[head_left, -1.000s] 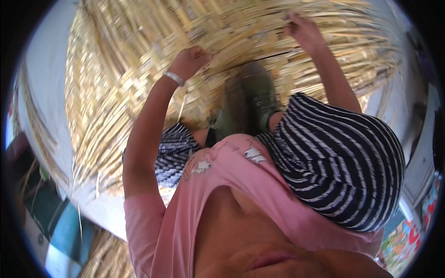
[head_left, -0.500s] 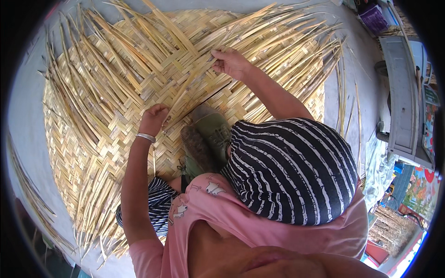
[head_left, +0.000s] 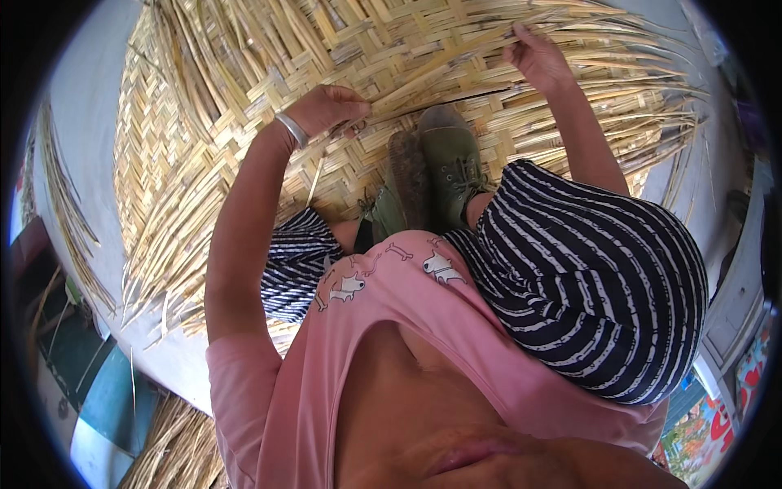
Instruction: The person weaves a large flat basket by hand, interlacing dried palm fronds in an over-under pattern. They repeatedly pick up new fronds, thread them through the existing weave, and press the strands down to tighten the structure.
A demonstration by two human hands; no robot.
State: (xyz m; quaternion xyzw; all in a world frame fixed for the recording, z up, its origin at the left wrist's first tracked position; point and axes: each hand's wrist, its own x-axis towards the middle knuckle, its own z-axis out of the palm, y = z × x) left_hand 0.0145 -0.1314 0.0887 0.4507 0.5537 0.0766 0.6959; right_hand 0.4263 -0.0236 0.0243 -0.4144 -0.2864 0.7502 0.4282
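Beneath me spreads a large mat woven from pale, flat reed strips (head_left: 151, 134), with long loose ends fanning out at its edges. A flat reed strip (head_left: 432, 75) runs slantwise above the weave between my hands. My left hand (head_left: 324, 110), with a silver bracelet (head_left: 291, 130) at the wrist, is closed on its near left end. Farther off, my right hand (head_left: 539, 61) has its fingers bent in at the strip's far right part; the exact grip is small to see. My green shoes (head_left: 453, 159) rest on the mat, just below the strip.
Unwoven strip ends (head_left: 631, 77) stick out at the right. Loose reeds (head_left: 69, 208) lie on the grey floor (head_left: 77, 138) at the left. At the lower left are a blue-green object (head_left: 122, 399) and a heap of reeds (head_left: 179, 448).
The view has shifted, so the mat sits higher and hands and shoes lie farther right. Both hands stay at the strip, which now slants more flatly.
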